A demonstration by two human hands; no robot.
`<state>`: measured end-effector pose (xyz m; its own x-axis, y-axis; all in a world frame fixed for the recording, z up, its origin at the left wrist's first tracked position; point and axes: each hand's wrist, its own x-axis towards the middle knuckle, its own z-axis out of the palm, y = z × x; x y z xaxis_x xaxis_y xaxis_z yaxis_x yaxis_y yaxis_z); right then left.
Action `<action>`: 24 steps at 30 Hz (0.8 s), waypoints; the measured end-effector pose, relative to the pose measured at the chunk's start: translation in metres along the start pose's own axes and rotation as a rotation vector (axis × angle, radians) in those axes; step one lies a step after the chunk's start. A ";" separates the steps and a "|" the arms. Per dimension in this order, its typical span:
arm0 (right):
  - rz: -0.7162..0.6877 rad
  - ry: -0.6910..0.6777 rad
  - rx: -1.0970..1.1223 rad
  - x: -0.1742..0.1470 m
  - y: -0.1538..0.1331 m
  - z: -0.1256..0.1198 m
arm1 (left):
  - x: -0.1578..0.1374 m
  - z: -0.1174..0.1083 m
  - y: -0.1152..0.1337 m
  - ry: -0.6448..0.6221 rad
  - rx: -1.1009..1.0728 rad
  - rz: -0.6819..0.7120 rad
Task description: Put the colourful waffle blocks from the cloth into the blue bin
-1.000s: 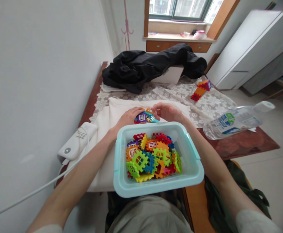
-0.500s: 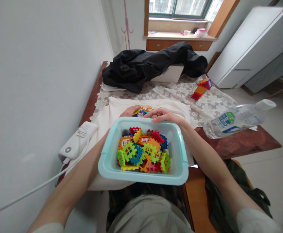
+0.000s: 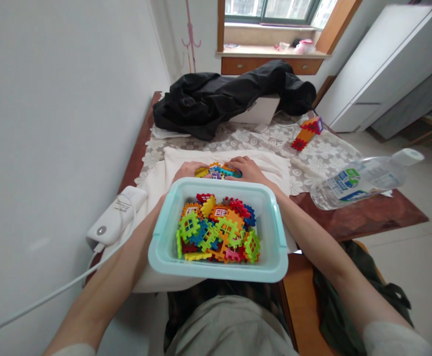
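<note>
Just past the far rim of the tub (image 3: 216,273), at 12 o'clock from it, got a small toothed plastic cluster (image 3: 219,169) over a cream cloth (image 3: 271,162), worked on from both ends. Left hand (image 3: 188,170) in from 11, right hand (image 3: 251,170) in from 1. Grip on each side: fingers bent round the cluster, seemingly pinching it from both ends. Can't tell how firmly, with fingertips partly hidden.

Step in hand, at a guess: steadying or pressing together the pieces of that cluster. Next move probably calls for keeping both ends lined up, and for clearing the tub's far rim if reaching back for more.

As for containers: pale turquoise tub, open on top, well stocked with loose toothed tiles (image 3: 225,227) in lime, blue, orange, yellow, red and pink, some with white window grids. Between 2 and 3 o'clock, by the bare brown surface (image 3: 349,222), a clear bottle (image 3: 353,183) with a white cap; can't tell whether full or drained. Between 1 and 2, farther off, an orange-and-red build (image 3: 305,134), untouched.
</note>
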<state>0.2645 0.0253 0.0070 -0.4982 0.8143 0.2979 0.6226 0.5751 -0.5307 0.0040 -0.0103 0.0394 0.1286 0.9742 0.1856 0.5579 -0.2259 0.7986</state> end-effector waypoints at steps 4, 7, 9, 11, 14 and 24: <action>-0.059 -0.003 -0.001 0.002 0.009 0.008 | -0.008 -0.003 0.000 0.006 -0.025 0.011; -0.054 0.045 0.031 0.003 0.014 0.011 | -0.009 -0.004 0.000 0.043 -0.060 0.015; -0.035 0.077 0.054 0.003 0.016 0.012 | -0.003 -0.005 -0.001 0.078 -0.130 0.013; -0.028 0.113 0.090 0.003 0.016 0.012 | 0.003 -0.007 -0.002 0.114 -0.331 0.012; 0.031 0.227 0.210 0.005 0.014 0.012 | 0.006 -0.017 0.001 0.097 -0.701 0.011; 0.222 0.321 0.638 0.009 0.005 0.014 | -0.020 -0.042 0.029 -0.177 -0.667 -0.014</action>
<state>0.2548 0.0348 -0.0041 -0.1397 0.9450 0.2956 0.1687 0.3169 -0.9334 -0.0168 -0.0362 0.0834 0.2885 0.9497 0.1219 -0.0560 -0.1104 0.9923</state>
